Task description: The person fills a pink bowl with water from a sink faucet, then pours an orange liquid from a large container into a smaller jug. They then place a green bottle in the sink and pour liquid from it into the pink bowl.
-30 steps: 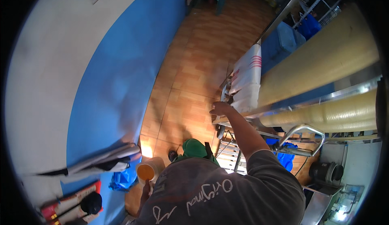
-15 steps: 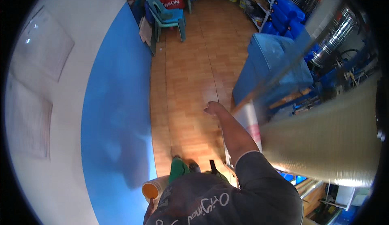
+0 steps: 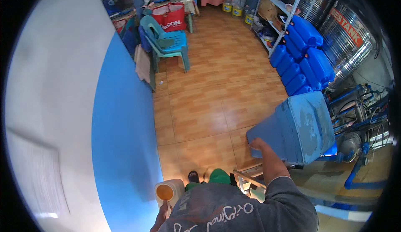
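Note:
At the lower left, my left hand (image 3: 165, 207) grips a cream-coloured container (image 3: 178, 186) near its round top. Orange shows in that round, and I cannot tell whether it is the inside or the contents. My right hand (image 3: 258, 143) hangs ahead of my body with its fingers curled in and nothing seen in them. Behind it in the picture stands a tall blue lidded bin (image 3: 292, 127) with a worn, patchy lid; whether the hand touches it I cannot tell.
Along my left runs a blue and white wall (image 3: 121, 127). Stacked green-blue chairs (image 3: 167, 44) and a red bag (image 3: 171, 17) stand ahead left. Blue jugs (image 3: 300, 52), a metal shelf (image 3: 275, 23), a steel tank (image 3: 351, 40) and blue pipes (image 3: 363, 186) line the right.
I have moved forward along the tiled floor. The bin, jugs and chairs now appear nearer and lower. My right hand has shifted right and down in the picture; the left still holds the container.

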Available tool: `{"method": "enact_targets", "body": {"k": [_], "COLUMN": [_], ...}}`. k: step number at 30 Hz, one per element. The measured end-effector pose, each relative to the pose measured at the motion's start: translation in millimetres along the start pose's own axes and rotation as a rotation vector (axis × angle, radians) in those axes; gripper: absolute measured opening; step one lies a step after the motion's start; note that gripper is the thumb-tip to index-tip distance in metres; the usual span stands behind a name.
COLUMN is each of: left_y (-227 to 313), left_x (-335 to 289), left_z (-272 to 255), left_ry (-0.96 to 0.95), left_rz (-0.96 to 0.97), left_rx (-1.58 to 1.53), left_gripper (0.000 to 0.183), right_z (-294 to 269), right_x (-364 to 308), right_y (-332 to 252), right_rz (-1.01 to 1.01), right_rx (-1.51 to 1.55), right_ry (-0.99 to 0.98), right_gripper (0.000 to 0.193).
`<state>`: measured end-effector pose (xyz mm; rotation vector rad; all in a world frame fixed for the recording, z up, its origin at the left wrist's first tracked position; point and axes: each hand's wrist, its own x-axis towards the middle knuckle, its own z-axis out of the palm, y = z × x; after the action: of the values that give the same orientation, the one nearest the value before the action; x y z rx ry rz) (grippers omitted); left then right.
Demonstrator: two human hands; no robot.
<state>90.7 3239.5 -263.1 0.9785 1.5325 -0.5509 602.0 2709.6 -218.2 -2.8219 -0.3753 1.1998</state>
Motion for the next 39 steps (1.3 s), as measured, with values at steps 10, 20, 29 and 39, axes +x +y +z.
{"method": "enact_targets", "body": {"k": [10, 20, 29, 39], "left_y": [346.5, 681.0, 971.7, 1277.7], "left_x": [6.0, 10.8, 45.0, 24.2], "left_z": [127.1, 315.5, 540.3, 803.5], "left_ry": [-0.07, -0.045, -0.142, -0.133], "left_rz": [0.119, 0.142, 0.132, 0.203], "left_rx": [0.136, 0.295, 0.417, 0.483], "left_gripper": [0.069, 0.069, 0.069, 0.069], "right_z": [-78.4, -427.2, -625.4, -750.2], "right_x": [93.1, 307.3, 404.0, 536.8], "right_y": [39.9, 104.8, 302.7, 467.7], "right_rz": [-0.11, 0.064, 0.534, 0.73], "right_rx": [0.15, 0.444, 0.52, 0.615], "right_ry": [-0.169, 0.178, 0.279, 0.171], "right_gripper": [0.049, 0.056, 0.053, 0.043]}}
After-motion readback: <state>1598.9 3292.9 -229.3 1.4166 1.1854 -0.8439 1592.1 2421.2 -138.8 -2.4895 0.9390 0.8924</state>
